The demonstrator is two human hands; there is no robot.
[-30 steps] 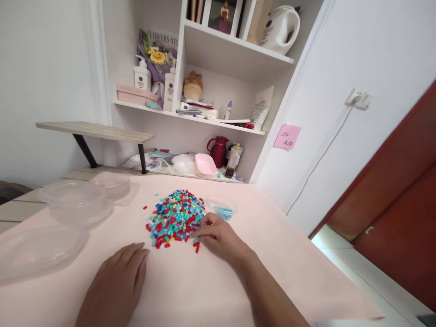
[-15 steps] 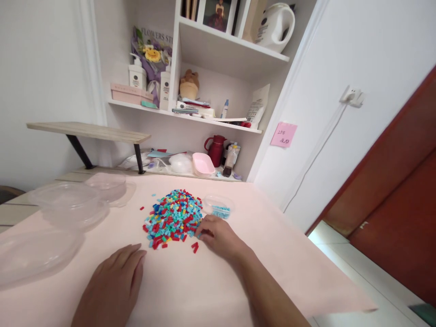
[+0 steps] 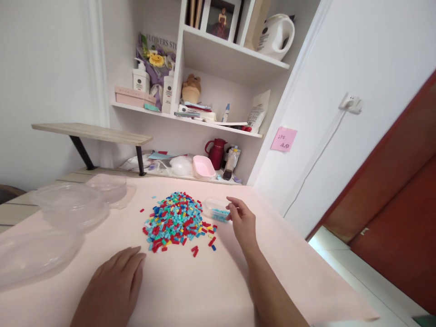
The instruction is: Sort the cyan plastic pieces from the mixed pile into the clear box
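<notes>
Small multicoloured plastic bricks (image 3: 175, 219) left of the right hand (image 3: 243, 221) could get scattered if wrist-bumped; grip can't really be told.

The fingers of the right hand (image 3: 242, 222) hide the right end of a small clear tub (image 3: 208, 210), and whether its grip pinches a piece cannot be told. The single blue pieces (image 3: 220, 214) inside blur together, and the heap of bricks (image 3: 175, 220) buries its own lower layers. The palm of the left hand (image 3: 111, 284) faces away; both arms run off the bottom edge. The left edge crops a clear shallow container (image 3: 37, 256), the top edge a framed picture (image 3: 221, 20). Print on the pump bottle (image 3: 141, 81) is too small to read.
</notes>
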